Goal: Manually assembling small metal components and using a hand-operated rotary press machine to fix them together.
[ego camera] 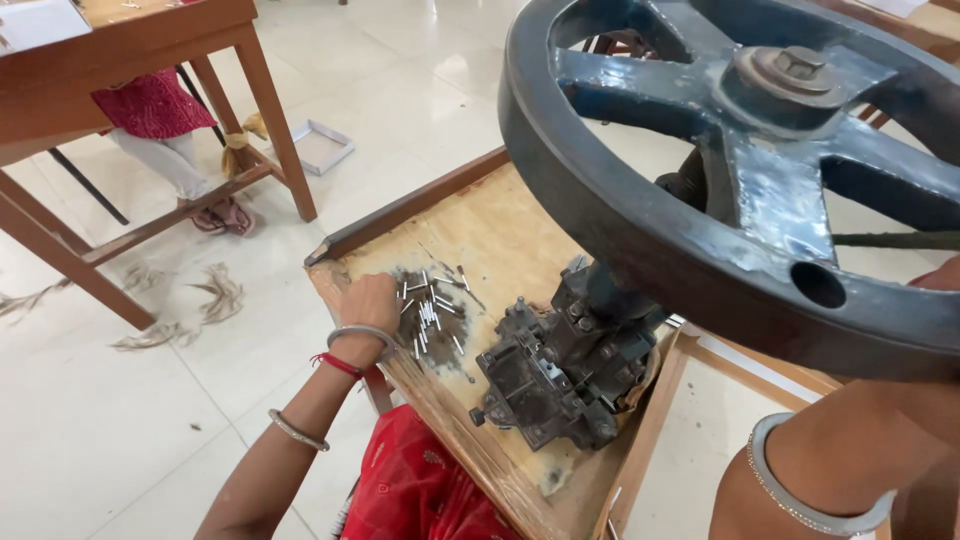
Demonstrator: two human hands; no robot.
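Nearest the camera, a big dark-blue iron flywheel (740,170) fills the frame from twelve to three o'clock, its spokes meeting at a rusty hub bolt (795,65). Behind its rim at four o'clock the person's right arm rises, a silver bangle (815,505) round the wrist; the right hand (945,275) is almost wholly hidden by the wheel, so I cannot tell whether it grips anything.

At the centre, just under the wheel, sits a greasy black press mechanism (560,375) bolted to a worn plywood bench top (500,230). At nine o'clock from the press lies a scatter of small silvery metal pins (432,308) on a dark oily stain. The left hand (368,303) rests at the pile's left edge, fingers curled down and drawn close together on the pins; whether it has one pinched I cannot tell. Its wrist carries a silver bangle and a red thread.

At six o'clock red patterned cloth (420,490) covers the person's lap.

At ten o'clock stands a wooden table (150,50), with another person's legs and red garment (155,105) beneath it. A shallow grey rectangular tray (318,147) lies on the pale tiled floor at eleven o'clock, and wisps of dry fibre (215,295) lie at nine.
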